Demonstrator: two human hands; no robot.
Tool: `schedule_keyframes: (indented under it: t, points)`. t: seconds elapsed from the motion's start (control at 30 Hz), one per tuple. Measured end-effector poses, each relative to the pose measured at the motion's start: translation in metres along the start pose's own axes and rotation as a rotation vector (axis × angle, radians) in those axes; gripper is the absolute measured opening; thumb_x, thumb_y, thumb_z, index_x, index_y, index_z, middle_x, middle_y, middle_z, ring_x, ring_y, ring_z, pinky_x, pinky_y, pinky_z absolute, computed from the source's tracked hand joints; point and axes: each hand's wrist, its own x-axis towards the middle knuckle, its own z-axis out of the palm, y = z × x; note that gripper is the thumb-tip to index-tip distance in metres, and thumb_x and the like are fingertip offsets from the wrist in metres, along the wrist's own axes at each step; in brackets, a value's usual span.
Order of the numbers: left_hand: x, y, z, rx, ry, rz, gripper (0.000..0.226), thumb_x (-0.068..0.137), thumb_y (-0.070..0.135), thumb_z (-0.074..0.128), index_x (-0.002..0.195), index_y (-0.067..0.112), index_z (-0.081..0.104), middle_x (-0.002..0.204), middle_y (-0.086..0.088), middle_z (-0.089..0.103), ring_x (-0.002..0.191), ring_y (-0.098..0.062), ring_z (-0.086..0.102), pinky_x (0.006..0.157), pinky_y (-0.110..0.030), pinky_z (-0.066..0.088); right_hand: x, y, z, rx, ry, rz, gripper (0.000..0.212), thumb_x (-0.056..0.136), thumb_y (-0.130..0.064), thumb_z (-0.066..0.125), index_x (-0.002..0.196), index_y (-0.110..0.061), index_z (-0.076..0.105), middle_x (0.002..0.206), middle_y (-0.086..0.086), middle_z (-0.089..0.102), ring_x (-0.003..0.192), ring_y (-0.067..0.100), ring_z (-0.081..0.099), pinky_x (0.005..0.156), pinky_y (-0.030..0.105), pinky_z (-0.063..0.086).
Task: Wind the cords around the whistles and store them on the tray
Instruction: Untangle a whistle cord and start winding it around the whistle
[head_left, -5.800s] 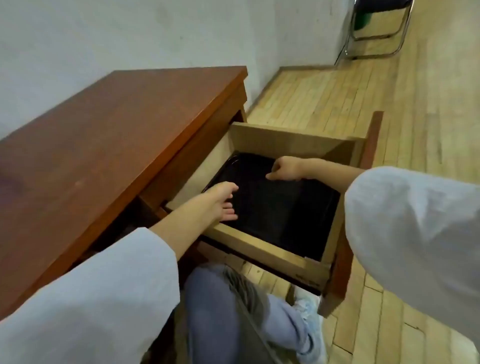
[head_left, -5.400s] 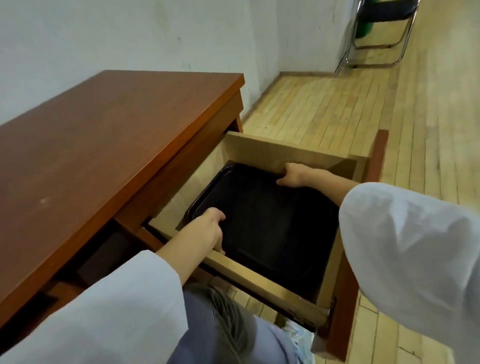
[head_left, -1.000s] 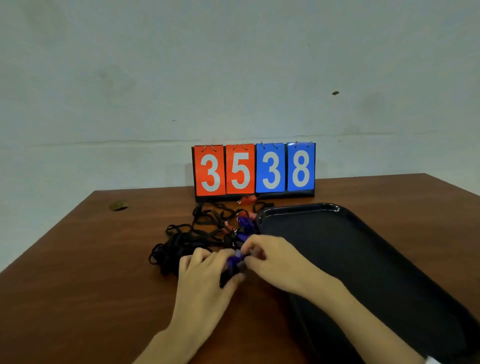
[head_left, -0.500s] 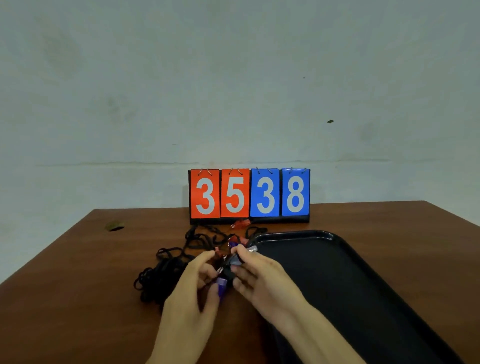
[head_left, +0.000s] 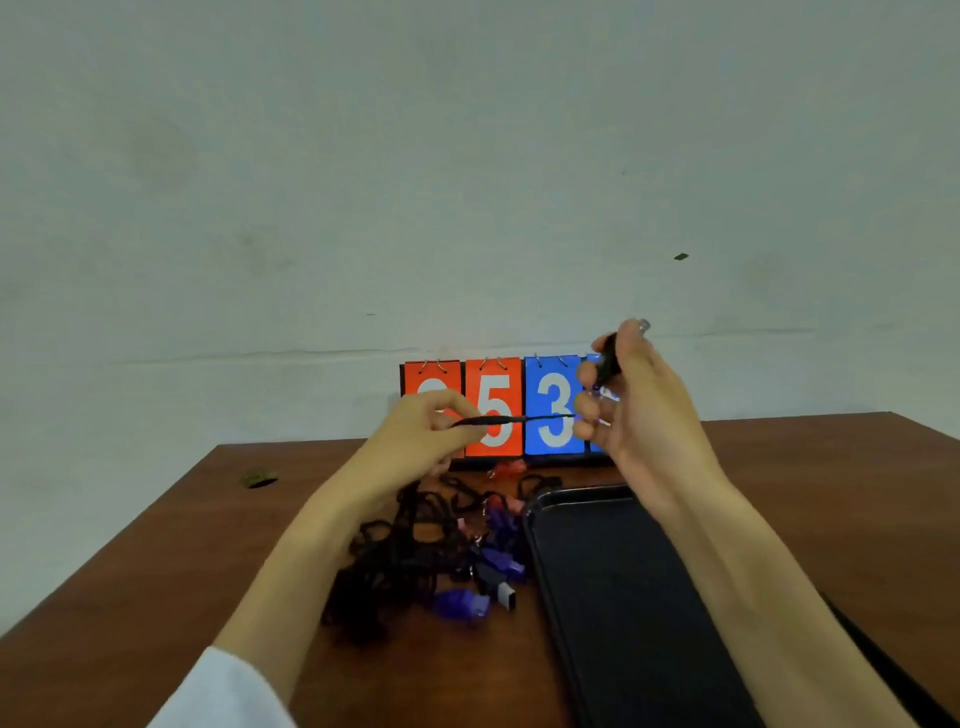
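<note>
Both hands are raised above the brown table (head_left: 156, 571). My right hand (head_left: 631, 405) grips a dark whistle (head_left: 607, 364) between thumb and fingers. A black cord (head_left: 524, 418) runs taut from it to my left hand (head_left: 431, 431), which pinches the cord's other end. Below them lies a tangled pile of black cords (head_left: 410, 551) with several whistles in it, among them a purple whistle (head_left: 460, 605) and a black whistle (head_left: 498, 590). A black tray (head_left: 623, 623) lies right of the pile, partly under my right forearm.
A flip scoreboard (head_left: 493, 410) with orange and blue number cards stands at the table's back edge against the pale wall. A red whistle (head_left: 506, 467) lies just in front of it. A small dark mark (head_left: 257, 479) sits at the table's far left.
Both hands have risen from the pile and moved apart. The cord is now stretched between them, with the whistle lifted in my right hand. Earlier still, the tray was in a drawer.
</note>
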Motion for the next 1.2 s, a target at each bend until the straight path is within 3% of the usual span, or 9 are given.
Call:
schedule_keyframes:
  t: [0.2,0.37,0.57,0.7,0.8,0.9,1.03,1.1,1.2]
  points:
    - [0.013,-0.038,-0.029,-0.302,-0.003,-0.239,0.009,0.089,0.012,0.060,0.092,0.005,0.055,0.048,0.004,0.029,0.040,-0.009,0.022,0.038,-0.019,0.021,0.017,0.002,-0.014,-0.786,-0.130,0.022,0.029,0.093,-0.046,0.045,0.091,-0.019,0.055,0.064,-0.009,0.044,0.043,0.006,0.031,0.040,0.016,0.025]
    - [0.014,-0.057,-0.036,-0.231,0.022,-0.345,0.016,0.086,0.014,0.065,0.074,0.010,0.054,0.050,0.001,0.041,0.043,-0.011,0.037,0.044,-0.021,0.035,0.018,0.015,-0.033,-1.298,-0.589,0.308,0.045,0.086,-0.054,0.052,0.094,-0.013,0.066,0.060,-0.005,0.040,0.046,0.006,0.034,0.042,0.014,0.030]
    - [0.015,-0.086,-0.036,-0.616,0.078,-0.579,0.044,0.092,0.045,0.050,0.061,0.013,0.051,0.047,0.002,0.030,0.044,-0.014,0.036,0.048,-0.024,0.042,0.019,-0.006,-0.046,-0.891,-0.735,0.433,0.023,0.078,-0.035,0.069,0.065,-0.018,0.059,0.045,-0.005,0.030,0.040,0.009,0.022,0.041,0.017,0.020]
    - [0.020,-0.090,-0.051,-0.968,0.123,-0.457,0.041,0.097,0.032,0.043,0.059,0.015,0.040,0.043,0.006,0.025,0.033,-0.007,0.023,0.034,-0.018,0.018,0.026,-0.006,-0.065,-1.191,-0.518,0.455,0.028,0.082,-0.040,0.064,0.070,-0.015,0.057,0.045,-0.006,0.032,0.041,0.008,0.025,0.044,0.019,0.022]
    - [0.019,-0.082,-0.054,-0.618,0.028,-0.381,0.026,0.096,0.017,0.043,0.072,0.013,0.050,0.044,0.006,0.027,0.033,-0.005,0.022,0.034,-0.017,0.014,0.032,0.000,-0.073,-1.179,-0.343,0.434,0.035,0.084,-0.044,0.061,0.078,-0.010,0.062,0.043,-0.008,0.035,0.039,0.007,0.027,0.043,0.018,0.024]
    - [0.010,-0.075,-0.043,0.134,-0.205,-0.390,0.004,0.091,0.017,0.057,0.093,0.014,0.059,0.071,-0.001,0.053,0.056,-0.007,0.048,0.050,-0.020,0.039,0.036,-0.002,-0.077,-0.968,-0.161,0.266,0.042,0.088,-0.042,0.058,0.083,0.000,0.061,0.047,-0.005,0.032,0.039,0.009,0.022,0.040,0.018,0.022]
    - [0.007,-0.049,-0.012,0.549,-0.434,-0.296,0.046,0.089,0.021,0.061,0.132,0.024,0.046,0.124,0.008,0.046,0.110,-0.006,0.044,0.094,-0.024,0.036,0.029,-0.001,-0.058,-0.763,-0.277,0.249,0.016,0.094,-0.030,0.052,0.100,-0.018,0.060,0.062,-0.005,0.033,0.051,0.009,0.023,0.046,0.021,0.024]
    - [0.003,-0.027,0.005,0.407,-0.341,-0.157,0.053,0.087,0.024,0.064,0.134,0.028,0.042,0.134,0.007,0.045,0.118,-0.005,0.042,0.101,-0.025,0.034,0.024,0.004,-0.040,-0.589,-0.345,0.289,0.022,0.094,-0.017,0.050,0.115,-0.023,0.054,0.068,-0.001,0.042,0.053,0.010,0.033,0.047,0.023,0.030]
    - [-0.006,-0.004,0.033,-0.270,-0.297,-0.001,0.055,0.081,0.009,0.069,0.126,0.034,0.049,0.123,0.002,0.057,0.115,-0.013,0.054,0.098,-0.033,0.041,0.014,0.010,-0.014,-0.480,-0.375,0.219,0.025,0.091,-0.019,0.057,0.115,-0.018,0.050,0.085,0.004,0.064,0.065,0.016,0.057,0.062,0.028,0.051]
